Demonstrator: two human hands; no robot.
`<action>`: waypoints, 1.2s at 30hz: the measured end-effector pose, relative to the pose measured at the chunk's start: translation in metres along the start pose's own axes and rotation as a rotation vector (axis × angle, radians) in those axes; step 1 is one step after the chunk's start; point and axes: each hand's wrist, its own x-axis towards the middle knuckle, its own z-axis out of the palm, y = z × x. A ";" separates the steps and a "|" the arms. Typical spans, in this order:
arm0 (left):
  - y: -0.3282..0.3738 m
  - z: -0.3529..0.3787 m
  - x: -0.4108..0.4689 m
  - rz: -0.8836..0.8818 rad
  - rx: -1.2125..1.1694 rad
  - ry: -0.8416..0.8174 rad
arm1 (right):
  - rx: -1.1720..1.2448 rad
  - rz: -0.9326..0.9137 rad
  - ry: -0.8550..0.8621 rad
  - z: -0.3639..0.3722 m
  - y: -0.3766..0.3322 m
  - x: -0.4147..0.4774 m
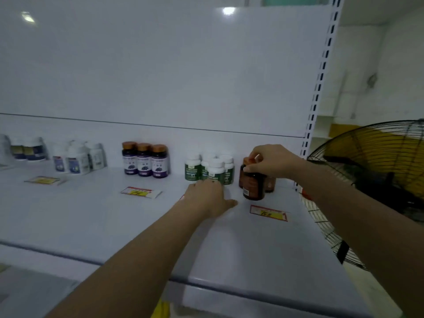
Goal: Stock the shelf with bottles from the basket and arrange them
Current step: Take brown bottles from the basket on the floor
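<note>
Brown bottle [253,187] held upright on shelf [91,214]
Its cap is gripped by the right hand [273,164]; the left hand [206,198] is laid flat against a green-labelled bottle [215,172].

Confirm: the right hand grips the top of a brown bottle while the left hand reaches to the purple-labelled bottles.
Wrong on one point. The head view shows the left hand reaching to the green-labelled bottles, not the purple-labelled bottles farther left. The right hand does grip the top of the brown bottle.

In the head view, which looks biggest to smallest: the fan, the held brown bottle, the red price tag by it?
Largest: fan
Next: brown bottle
Smallest: price tag, close to the bottle; it lies nearer the camera, so unsure.
</note>
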 end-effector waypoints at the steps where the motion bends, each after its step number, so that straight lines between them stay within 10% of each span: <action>1: -0.006 -0.001 -0.003 -0.029 -0.013 -0.004 | 0.018 -0.025 0.002 0.002 -0.006 0.002; 36: -0.558 -0.113 -0.249 -0.846 0.060 0.143 | 0.355 -0.889 -0.216 0.176 -0.661 0.111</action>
